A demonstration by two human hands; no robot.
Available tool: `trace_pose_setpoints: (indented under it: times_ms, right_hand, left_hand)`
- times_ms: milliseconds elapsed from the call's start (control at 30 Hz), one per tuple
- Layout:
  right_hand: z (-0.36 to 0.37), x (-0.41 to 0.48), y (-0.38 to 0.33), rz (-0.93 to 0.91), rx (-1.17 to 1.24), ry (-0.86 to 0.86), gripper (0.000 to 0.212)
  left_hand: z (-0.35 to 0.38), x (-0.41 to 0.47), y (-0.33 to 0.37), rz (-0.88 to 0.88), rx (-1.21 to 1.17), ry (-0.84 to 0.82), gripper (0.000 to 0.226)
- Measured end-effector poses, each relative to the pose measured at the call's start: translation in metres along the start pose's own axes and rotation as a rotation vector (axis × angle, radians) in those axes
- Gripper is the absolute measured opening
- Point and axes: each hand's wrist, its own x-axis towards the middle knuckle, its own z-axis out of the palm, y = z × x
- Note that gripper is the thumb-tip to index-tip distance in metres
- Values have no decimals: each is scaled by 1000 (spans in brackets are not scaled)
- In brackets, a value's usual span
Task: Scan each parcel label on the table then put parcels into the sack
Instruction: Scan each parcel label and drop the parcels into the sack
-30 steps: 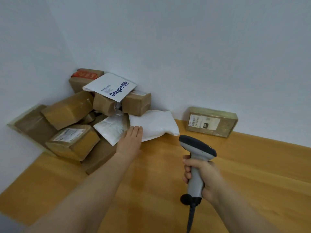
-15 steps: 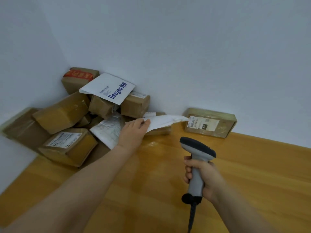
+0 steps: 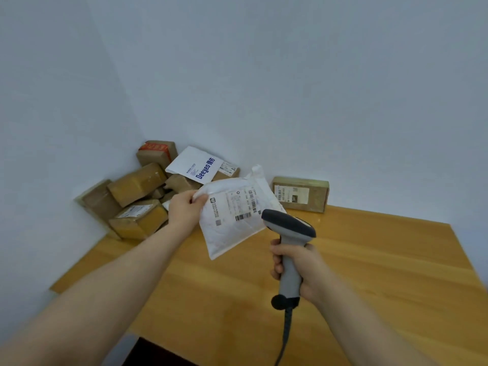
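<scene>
Holds a white bubble mailer (image 3: 232,229) up over the far part of the wooden table (image 3: 383,273), tilted, printed label (image 3: 239,204) with its barcodes turned toward the camera. Pinches the mailer's far-left corner between thumb and fingers of the left hand (image 3: 184,207). Grips the grey handle of a barcode scanner (image 3: 287,224) in the right hand (image 3: 313,270), fingers wrapped round it, dark head overlapping the mailer's right edge in view. Far left, in the corner of the walls: a heap of brown cardboard boxes (image 3: 137,183), a white "Deeyeo" envelope (image 3: 195,165) on top. Right of the heap, apart, against the far wall: one flat labelled box (image 3: 301,194).
</scene>
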Motion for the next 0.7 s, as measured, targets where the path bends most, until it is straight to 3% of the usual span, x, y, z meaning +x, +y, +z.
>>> trace_pose_setpoints:
  times_ms: [267, 367, 500, 700]
  right_hand:
    - [4, -46, 17, 54, -1, -90, 9]
    - [11, -58, 20, 63, 21, -116, 8]
    - [18, -63, 20, 44, 32, -89, 9]
    - [38, -67, 13, 8, 31, -53, 14]
  left_hand:
    - [-21, -64, 2, -151, -109, 122, 15]
    - [-19, -73, -5, -266, -289, 148, 17]
    - [-17, -81, -9, -359, -382, 157, 28]
    - [-25, -83, -15, -416, -381, 86, 23]
